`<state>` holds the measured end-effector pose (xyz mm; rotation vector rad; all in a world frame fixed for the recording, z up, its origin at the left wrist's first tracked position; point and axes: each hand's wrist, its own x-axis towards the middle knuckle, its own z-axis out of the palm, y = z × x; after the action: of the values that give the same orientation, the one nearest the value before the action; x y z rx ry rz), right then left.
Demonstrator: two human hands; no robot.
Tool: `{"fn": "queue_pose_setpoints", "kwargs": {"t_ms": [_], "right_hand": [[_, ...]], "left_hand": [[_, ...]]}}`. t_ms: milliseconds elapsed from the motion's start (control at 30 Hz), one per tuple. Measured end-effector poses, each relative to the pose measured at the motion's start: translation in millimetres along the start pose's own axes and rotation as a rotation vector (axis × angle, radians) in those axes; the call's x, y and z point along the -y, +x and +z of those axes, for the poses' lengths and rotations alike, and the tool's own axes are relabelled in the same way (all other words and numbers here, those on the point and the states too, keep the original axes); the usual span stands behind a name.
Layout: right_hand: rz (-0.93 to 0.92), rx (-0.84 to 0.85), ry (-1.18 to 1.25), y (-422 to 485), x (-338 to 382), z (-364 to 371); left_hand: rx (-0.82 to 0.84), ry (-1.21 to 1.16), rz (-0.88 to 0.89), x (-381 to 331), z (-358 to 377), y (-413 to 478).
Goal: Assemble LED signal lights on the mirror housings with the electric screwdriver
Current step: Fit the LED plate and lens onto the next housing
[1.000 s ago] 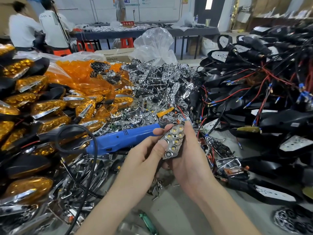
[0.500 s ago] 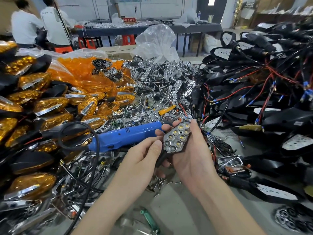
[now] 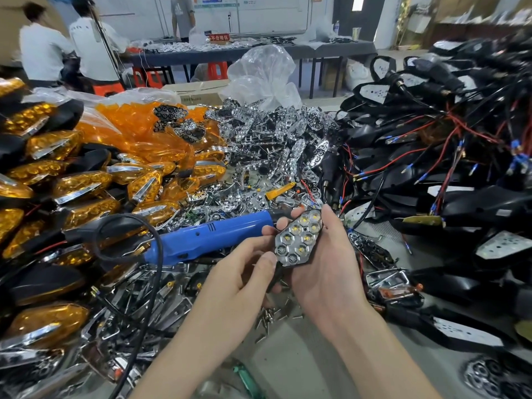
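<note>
Centrally, a chrome LED light plate (image 3: pixel 298 239) is held above the surface (image 3: pixel 302 367) by both hands: it is cradled along its right edge and back by the right hand (image 3: pixel 331 272), whose fingers are curled round it, and pinched at its lower left edge by the left hand (image 3: pixel 244 269). It is seen as a shiny, angular plate, tilted up to the right and set with honeycomb cups, several showing yellowish LEDs. A blue electric screwdriver (image 3: pixel 210 237) is laid on the chrome parts (image 3: pixel 273 139) just behind the left hand, amber lights (image 3: pixel 80 182) are piled at the left, black mirror housings (image 3: pixel 466 203) at the right, and loose screws (image 3: pixel 270 318) are scattered beneath the hands.
</note>
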<state>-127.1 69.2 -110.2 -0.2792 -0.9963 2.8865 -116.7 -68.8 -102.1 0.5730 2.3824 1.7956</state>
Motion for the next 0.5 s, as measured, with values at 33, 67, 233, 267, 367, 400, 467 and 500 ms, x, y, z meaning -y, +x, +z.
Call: {"fn": "queue_pose_setpoints", "kwargs": {"t_ms": [33,67,233,267,367,400,467,500], "right_hand": [[-0.010,0.011,-0.004,-1.0,0.7,0.0],[-0.020,0.026,-0.008,-2.0,1.2,0.1],[-0.036,0.071,-0.018,-5.6,2.6,-0.5],[-0.029,0.070,-0.010,-6.0,2.9,-1.1],[-0.002,0.044,0.026,-6.0,4.3,0.1],[0.003,0.035,0.035,-5.8,4.5,0.3],[0.007,0.023,0.040,-5.4,5.1,0.7],[0.011,0.018,0.042,-5.5,5.2,0.3]], "left_hand": [[0.000,0.004,0.009,-0.1,0.4,0.0],[-0.001,0.016,0.021,0.0,0.8,0.0],[-0.010,0.037,0.062,0.1,1.1,-1.7],[-0.009,0.031,0.066,-0.6,1.2,-2.2],[-0.011,0.017,0.072,-2.6,1.8,-3.0],[-0.015,0.013,0.072,-2.9,2.4,-3.2],[-0.022,0.005,0.072,-4.1,3.4,-3.4],[-0.025,0.007,0.073,-4.5,3.8,-3.6]]}}
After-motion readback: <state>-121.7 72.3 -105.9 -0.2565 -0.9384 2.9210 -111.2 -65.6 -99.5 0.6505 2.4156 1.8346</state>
